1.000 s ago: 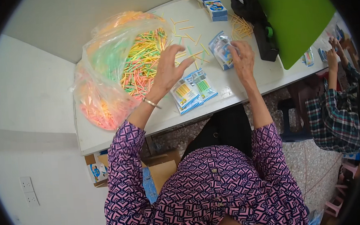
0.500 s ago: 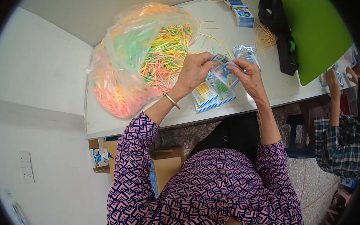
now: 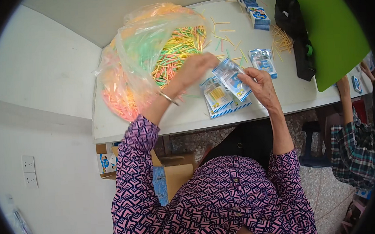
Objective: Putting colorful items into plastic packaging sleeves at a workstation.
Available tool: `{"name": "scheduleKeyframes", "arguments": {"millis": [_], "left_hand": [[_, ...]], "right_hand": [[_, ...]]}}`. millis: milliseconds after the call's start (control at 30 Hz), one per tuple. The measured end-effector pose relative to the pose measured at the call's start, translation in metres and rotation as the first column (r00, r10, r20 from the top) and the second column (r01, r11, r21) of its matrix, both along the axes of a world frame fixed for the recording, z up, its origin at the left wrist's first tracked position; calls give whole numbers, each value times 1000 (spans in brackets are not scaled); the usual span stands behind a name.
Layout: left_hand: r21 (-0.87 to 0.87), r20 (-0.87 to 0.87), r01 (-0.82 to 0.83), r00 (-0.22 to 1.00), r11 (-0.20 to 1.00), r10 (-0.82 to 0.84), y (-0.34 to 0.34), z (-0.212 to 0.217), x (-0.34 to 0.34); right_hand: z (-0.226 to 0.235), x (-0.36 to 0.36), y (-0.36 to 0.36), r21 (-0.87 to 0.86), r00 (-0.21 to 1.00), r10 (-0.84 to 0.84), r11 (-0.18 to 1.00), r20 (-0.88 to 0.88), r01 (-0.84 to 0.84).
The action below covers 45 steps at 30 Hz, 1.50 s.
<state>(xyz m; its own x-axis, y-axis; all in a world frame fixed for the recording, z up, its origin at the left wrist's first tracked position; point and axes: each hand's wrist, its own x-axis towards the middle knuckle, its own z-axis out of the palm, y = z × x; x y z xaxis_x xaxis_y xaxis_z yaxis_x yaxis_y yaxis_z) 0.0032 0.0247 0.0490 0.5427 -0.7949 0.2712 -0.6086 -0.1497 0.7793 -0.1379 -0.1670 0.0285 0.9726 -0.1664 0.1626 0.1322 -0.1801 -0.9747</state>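
Mid-frame, I see the right hand [image 3: 261, 86] pinching a packet [image 3: 231, 78], slanted upper-left to lower-right; left hand [image 3: 198, 67] beside its top, too blurred to tell its grip.

Forearms [image 3: 279, 129] forward, right grip [image 3: 261, 86] pinched

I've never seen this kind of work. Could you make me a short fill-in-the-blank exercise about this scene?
1. A packet is plainly held by the person's ____ hand.
2. The big plastic bag lies toward the table's ____ end.
3. The large panel at the right is coloured ____.

Missing words: right; left; green.
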Motion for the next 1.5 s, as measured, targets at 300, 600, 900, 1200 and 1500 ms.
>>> {"name": "scheduleKeyframes", "arguments": {"millis": [300, 600, 900, 1200, 1500], "left_hand": [[478, 823, -556, 554, 680, -124, 66, -20, 146], [547, 834, -620, 458, 563, -307, 53, -20, 164], [468, 864, -570, 453, 675, -217, 61, -27, 160], [179, 457, -511, 800, 841, 389, 52, 9, 125], [-155, -771, -420, 617, 894, 156, 19, 25, 45]], "right_hand": [[-14, -7, -2, 63, 998, -57, 996, -13, 58], [-16, -11, -1, 122, 997, -73, 990, -36, 77], [-21, -16, -8, 144, 993, -114, 983, -18, 115], [-17, -2, 2, 236, 997, -57, 969, -44, 66], [-27, 22, 13, 319, 997, 35, 948, -70, -11]]}}
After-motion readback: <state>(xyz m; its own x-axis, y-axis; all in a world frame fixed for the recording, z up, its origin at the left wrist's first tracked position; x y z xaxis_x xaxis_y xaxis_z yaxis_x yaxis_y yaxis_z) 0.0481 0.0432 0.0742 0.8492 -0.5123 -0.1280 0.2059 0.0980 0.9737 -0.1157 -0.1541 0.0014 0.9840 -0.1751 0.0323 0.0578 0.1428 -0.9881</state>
